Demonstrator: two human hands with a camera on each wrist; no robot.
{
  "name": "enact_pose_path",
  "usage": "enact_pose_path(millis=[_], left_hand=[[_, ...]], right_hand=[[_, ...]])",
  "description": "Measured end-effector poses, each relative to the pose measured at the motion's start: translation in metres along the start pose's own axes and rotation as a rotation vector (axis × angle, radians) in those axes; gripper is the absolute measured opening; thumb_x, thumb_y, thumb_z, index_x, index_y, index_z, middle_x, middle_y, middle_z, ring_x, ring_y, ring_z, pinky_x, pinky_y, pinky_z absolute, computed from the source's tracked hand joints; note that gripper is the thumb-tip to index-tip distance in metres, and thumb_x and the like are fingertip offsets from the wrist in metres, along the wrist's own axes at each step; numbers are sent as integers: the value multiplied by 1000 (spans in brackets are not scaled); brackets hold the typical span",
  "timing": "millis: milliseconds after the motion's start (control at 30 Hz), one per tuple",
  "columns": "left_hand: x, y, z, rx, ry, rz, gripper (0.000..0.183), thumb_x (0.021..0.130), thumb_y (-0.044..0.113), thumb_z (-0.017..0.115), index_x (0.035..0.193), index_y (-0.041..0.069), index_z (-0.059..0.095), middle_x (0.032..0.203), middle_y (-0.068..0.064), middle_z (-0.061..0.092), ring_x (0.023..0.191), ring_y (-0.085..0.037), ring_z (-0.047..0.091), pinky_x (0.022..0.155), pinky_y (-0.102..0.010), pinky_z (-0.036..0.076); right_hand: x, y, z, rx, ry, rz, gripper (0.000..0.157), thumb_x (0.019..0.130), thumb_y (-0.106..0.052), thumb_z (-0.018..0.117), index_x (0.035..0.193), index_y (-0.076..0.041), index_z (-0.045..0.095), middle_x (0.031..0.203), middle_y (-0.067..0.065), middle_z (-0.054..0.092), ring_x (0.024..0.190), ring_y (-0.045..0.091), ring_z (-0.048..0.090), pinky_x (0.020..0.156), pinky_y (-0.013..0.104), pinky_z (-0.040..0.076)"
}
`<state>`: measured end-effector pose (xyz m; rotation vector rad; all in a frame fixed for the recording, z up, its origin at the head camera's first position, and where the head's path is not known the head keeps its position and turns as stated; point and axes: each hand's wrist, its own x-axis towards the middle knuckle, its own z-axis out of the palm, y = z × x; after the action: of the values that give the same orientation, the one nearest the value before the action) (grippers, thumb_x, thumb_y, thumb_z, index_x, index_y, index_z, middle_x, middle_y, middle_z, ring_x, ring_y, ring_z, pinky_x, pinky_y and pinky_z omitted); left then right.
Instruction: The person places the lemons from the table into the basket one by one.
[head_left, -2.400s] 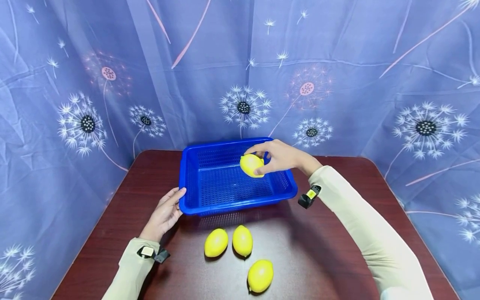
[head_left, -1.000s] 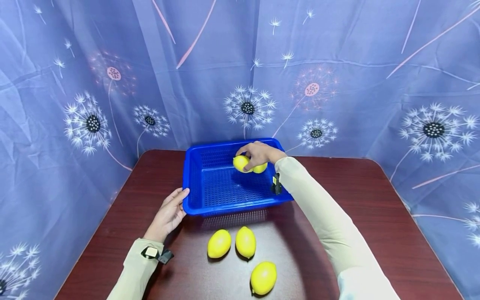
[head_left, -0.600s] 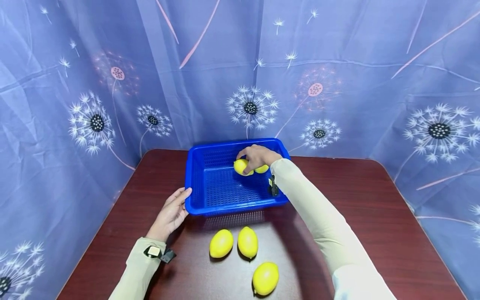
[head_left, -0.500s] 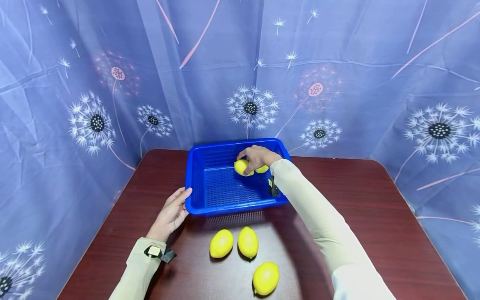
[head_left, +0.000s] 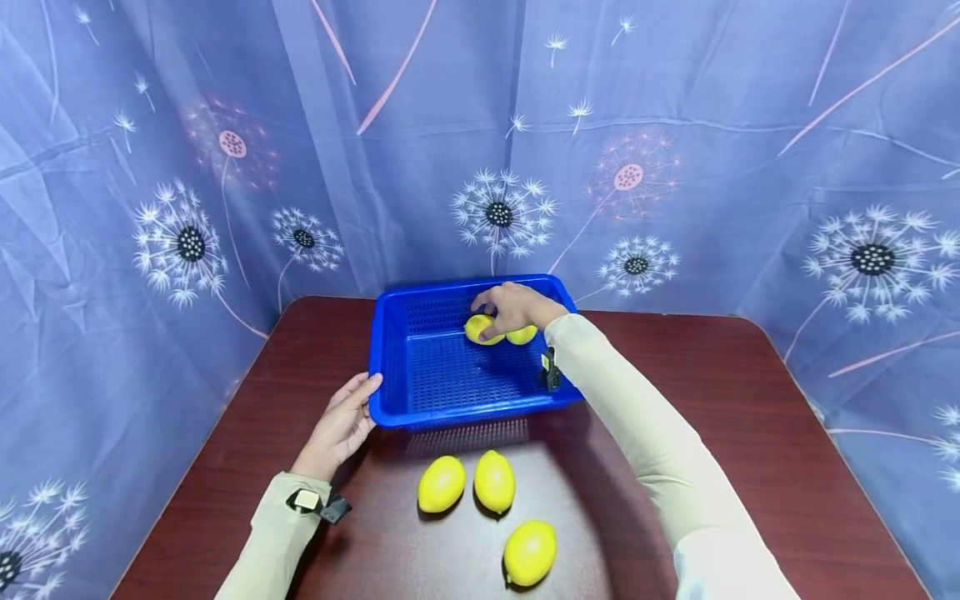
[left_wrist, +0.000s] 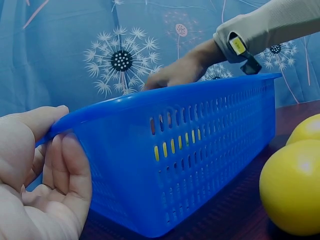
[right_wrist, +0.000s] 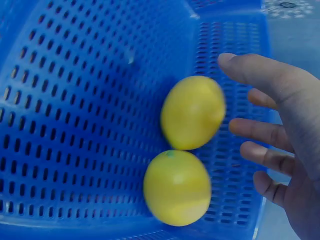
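My left hand (head_left: 337,433) grips the left end of a blue plastic basket (head_left: 457,415), thumb over the rim and fingers curled below it, as the left wrist view shows. Inside the basket, two yellow lemons lie side by side near the back wall: one lemon (right_wrist: 192,112) sits by my right fingertips and the other lemon (right_wrist: 177,187) is against it. My right hand (right_wrist: 295,110) hovers over them with fingers spread and apart from the fruit. Three more lemons, a left one (head_left: 442,484), a middle one (head_left: 495,482) and a nearer one (head_left: 530,553), lie on the table before the basket.
The dark red wooden table (head_left: 720,400) carries the basket near its back edge. Behind and around it hangs a blue curtain (head_left: 405,192) with dandelion prints. Each sleeve bears a black wrist camera, the right one (head_left: 551,371) hanging over the basket's right side.
My right hand carried a lemon down into the basket beside another, let go of it and has risen slightly. The left hand has kept its grip on the rim.
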<state>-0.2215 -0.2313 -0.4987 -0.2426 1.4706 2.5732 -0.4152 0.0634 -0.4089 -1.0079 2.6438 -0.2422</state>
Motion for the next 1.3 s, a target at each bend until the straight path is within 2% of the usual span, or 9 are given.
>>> enact_pose_path(millis=[200,467,600,733,1000,1200,1300], left_hand=[[-1,1,1,-2,-14,3,9,108,17,53,106,16,61,94,1,74,82,-10,72,76,-27,60],[-1,2,1,18,14,-2,10,108,18,53,104,18,63,91,3,73,79,-8,71,75,-25,59],[-2,3,0,5,2,4,11,108,18,53,105,18,63,93,2,73,81,-9,72,75,-25,60],[-2,2,0,-12,-8,2,10,108,17,53,105,17,63,95,2,74,82,-10,73,76,-25,60],[-3,0,1,-25,-25,-6,10,108,18,53,105,17,63,96,2,73,85,-11,72,79,-27,60],[-5,2,-2,-31,-55,0,13,109,18,51,107,17,63,98,2,72,88,-11,71,81,-27,59],[-4,1,-1,-40,-65,4,13,109,17,50,107,16,63,96,2,72,86,-10,70,79,-26,59]], right_hand=[[-17,-7,-15,38,52,-15,63,90,-47,75,143,-16,59,133,9,67,126,29,58,107,51,46],[-51,-29,-30,78,203,-34,55,94,-46,71,139,-17,62,129,12,69,120,34,63,98,52,51],[-71,-41,-34,98,260,-66,53,93,-46,71,136,-17,63,124,9,71,113,30,67,92,48,54],[-94,-48,-36,111,310,-119,52,92,-45,72,134,-16,65,120,7,73,111,25,68,93,46,54],[-155,-53,-22,142,388,-230,51,90,-43,76,129,-12,68,114,1,74,105,19,66,85,42,55],[-193,-62,-5,159,403,-240,49,89,-45,77,127,-14,71,119,-5,73,106,16,65,90,38,52],[-209,-66,4,150,425,-238,49,89,-47,77,128,-16,71,124,-7,72,110,17,64,88,38,54]])
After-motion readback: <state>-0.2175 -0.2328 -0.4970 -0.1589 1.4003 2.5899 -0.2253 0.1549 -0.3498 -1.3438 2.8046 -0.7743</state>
